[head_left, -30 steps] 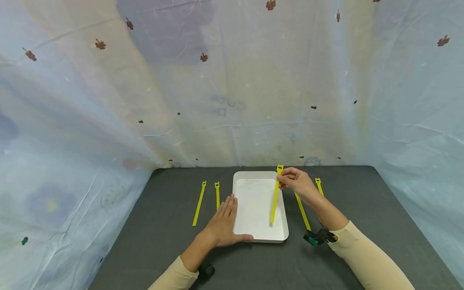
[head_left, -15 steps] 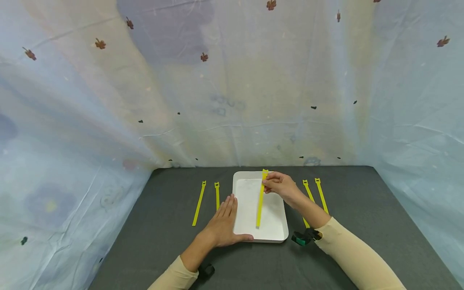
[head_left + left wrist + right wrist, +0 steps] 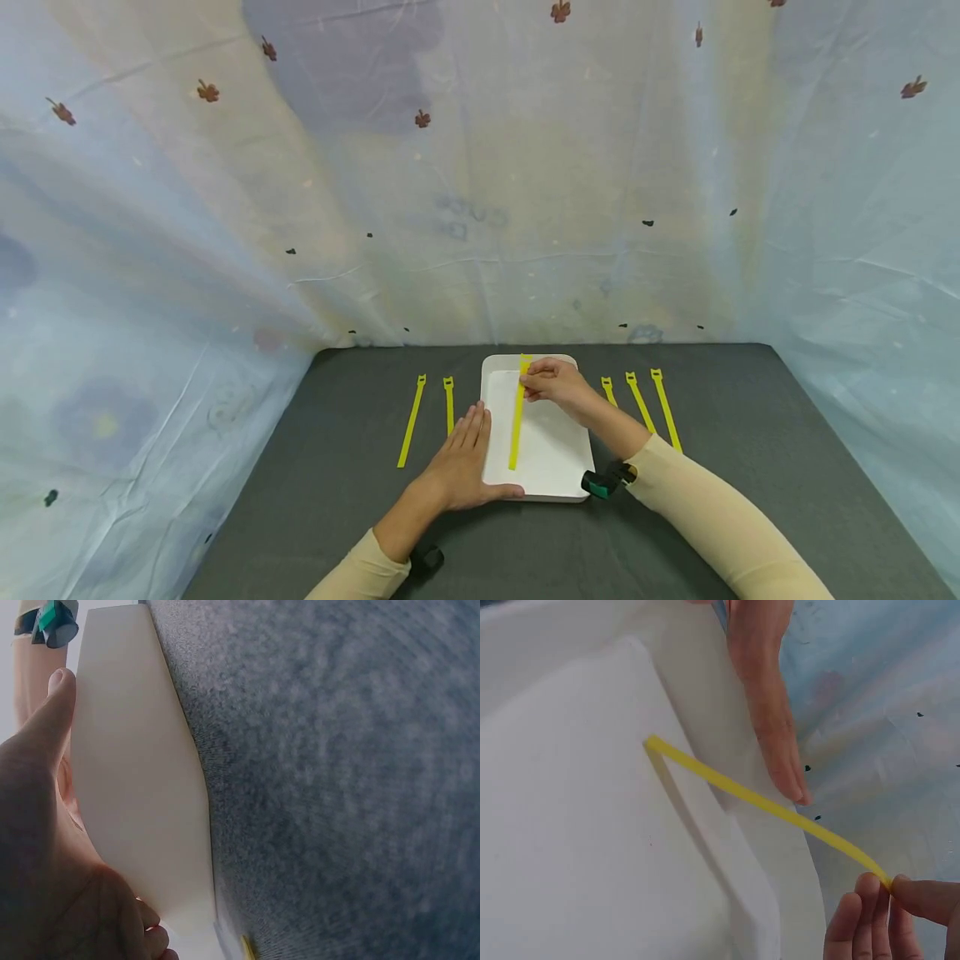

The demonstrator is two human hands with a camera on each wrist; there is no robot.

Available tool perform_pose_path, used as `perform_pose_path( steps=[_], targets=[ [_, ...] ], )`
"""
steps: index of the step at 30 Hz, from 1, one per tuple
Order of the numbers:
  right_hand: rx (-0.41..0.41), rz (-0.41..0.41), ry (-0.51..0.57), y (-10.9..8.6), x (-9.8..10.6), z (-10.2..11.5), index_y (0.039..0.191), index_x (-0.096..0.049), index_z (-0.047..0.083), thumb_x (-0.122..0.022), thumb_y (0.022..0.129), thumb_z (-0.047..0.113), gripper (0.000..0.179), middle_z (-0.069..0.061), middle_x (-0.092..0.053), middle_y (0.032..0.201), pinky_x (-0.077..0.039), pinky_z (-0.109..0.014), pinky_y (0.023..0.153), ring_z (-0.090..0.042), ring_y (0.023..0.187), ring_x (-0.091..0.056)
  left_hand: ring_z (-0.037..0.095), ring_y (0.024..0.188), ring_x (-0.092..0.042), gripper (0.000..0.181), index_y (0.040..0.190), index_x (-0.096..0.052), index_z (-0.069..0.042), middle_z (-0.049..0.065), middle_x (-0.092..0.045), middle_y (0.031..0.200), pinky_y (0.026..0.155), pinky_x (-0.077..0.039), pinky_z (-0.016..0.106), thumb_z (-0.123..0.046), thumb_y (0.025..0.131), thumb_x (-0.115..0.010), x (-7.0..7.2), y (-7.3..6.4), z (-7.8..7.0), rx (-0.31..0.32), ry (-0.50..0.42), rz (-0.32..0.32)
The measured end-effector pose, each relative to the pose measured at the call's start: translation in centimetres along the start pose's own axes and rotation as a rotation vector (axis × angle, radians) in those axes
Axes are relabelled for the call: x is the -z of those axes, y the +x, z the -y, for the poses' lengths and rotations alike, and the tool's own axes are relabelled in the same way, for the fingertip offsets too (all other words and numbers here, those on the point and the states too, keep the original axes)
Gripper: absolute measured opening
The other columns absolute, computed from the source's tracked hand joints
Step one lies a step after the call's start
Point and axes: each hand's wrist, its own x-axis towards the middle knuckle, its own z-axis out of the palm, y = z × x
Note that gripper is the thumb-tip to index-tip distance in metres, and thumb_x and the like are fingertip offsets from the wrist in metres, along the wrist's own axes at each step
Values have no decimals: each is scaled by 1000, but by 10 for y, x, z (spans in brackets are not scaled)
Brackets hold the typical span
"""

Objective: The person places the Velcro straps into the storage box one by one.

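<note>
While fingertip-tight, right hand (image 3: 557, 385) on strap (image 3: 517, 423).

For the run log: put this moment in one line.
left hand: on left edge of tray | right hand: pinches strap over tray | other straps: two left of tray, three right

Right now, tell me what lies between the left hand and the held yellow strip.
In the head view, only a bare stretch of the white tray lies between the left hand and the yellow strip.
</note>
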Motion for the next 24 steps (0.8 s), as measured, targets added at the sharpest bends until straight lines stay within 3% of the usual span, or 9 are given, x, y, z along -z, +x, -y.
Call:
perform_pose_path(
  steps=[5, 10, 15, 24],
  targets=[
    [3, 23, -16, 9, -5, -6, 114, -63, -6, -71, 104, 5, 17, -10, -78, 97, -63, -48, 94, -20, 86, -75, 34, 167, -2, 138, 171, -9, 1, 19, 1, 180, 134, -15, 49, -92, 83, -60, 1, 0, 0, -11, 2, -6],
    [-23, -10, -59, 17, -13, -14, 110, -65, -5, -74, 101, 2, 15, -15, -78, 96, -66, -38, 84, -21, 83, -76, 34, 167, -2, 137, 171, -9, 1, 19, 2, 180, 135, -14, 48, -91, 84, -61, 1, -1, 1, -16, 0, -7],
    [-60, -38, -141, 25, -21, -18, 112, -66, -7, -78, 98, 3, 21, -19, -79, 97, -66, -37, 81, -23, 83, -77, 33, 167, -1, 137, 171, -10, 2, 19, 1, 180, 135, -14, 49, -91, 84, -60, 0, -1, 1, -12, -3, -4],
    [-45, -48, -203, 36, -29, -20, 107, -67, -6, -78, 96, 1, 17, -16, -78, 93, -65, -33, 73, -19, 76, -75, 34, 167, -1, 137, 171, -10, 2, 20, 0, 180, 135, -13, 48, -92, 84, -59, -1, 0, 1, -16, 7, -5]
  ],
)
